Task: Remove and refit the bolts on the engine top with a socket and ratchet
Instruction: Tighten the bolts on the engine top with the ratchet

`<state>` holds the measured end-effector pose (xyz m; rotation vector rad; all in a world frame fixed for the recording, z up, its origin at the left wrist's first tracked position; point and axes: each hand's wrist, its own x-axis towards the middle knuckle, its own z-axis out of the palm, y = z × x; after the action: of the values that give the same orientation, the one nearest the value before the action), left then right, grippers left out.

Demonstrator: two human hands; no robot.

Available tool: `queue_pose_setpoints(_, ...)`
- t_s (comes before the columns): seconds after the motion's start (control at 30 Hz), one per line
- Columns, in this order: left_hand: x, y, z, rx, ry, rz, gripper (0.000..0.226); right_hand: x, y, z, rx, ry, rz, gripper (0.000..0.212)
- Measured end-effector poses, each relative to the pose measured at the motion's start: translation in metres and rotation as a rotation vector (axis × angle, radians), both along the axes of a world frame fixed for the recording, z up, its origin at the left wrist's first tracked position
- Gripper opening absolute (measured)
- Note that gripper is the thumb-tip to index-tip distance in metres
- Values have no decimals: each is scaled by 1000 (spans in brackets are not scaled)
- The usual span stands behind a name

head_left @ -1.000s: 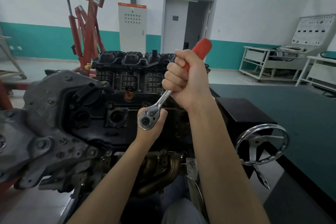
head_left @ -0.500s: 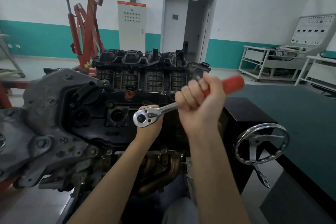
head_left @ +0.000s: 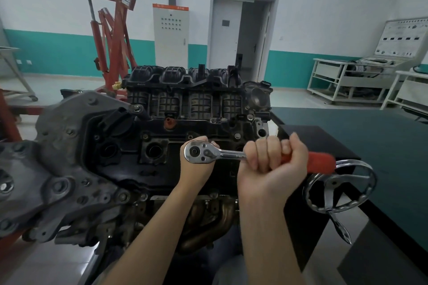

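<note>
White walls with a teal band run behind the engine point(head_left: 180, 146), which sits on its stand right in front of me, black top cover facing up. On that cover, near its middle, the ratchet point(head_left: 209, 153) lies level, chrome head to the left and red grip pointing right. My right hand point(head_left: 271, 166) is fisted around the red grip, fingers curled tight over it. My left hand point(head_left: 196, 169) sits under the ratchet head, fingers wrapped around whatever is below it; the socket and bolt are hidden there. Just right of my fist, a chrome handwheel point(head_left: 340, 188) sticks out from the stand beside a dark green bench point(head_left: 382, 141). Farther back stand a red hoist point(head_left: 113, 37), a grey cabinet point(head_left: 171, 34) and an open door point(head_left: 240, 30).
</note>
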<state>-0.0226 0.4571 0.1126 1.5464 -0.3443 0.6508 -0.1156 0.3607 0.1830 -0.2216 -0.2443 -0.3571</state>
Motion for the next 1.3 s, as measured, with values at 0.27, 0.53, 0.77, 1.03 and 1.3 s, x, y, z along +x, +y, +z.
queue_pose_setpoints(0.27, 4, 2, -2, -2, 66, 35, 33, 34, -8, 46, -379, -78, 295, 46)
queue_pose_setpoints(0.53, 5, 3, -6, 3, 23, 55, 57, 33, -4, 48, -346, -47, 271, 44)
queue_pose_setpoints(0.77, 2, 0, -1, 63, -8, 80, 58, -6, 2, -6, 35, 17, -8, 41)
queue_pose_setpoints(1.03, 3, 3, -3, 60, 50, -4, 34, 38, -1, 63, -541, -69, 346, 44)
queue_pose_setpoints(1.3, 1, 5, -3, 20, -19, -55, 34, 13, -4, 23, -172, -20, 115, 41)
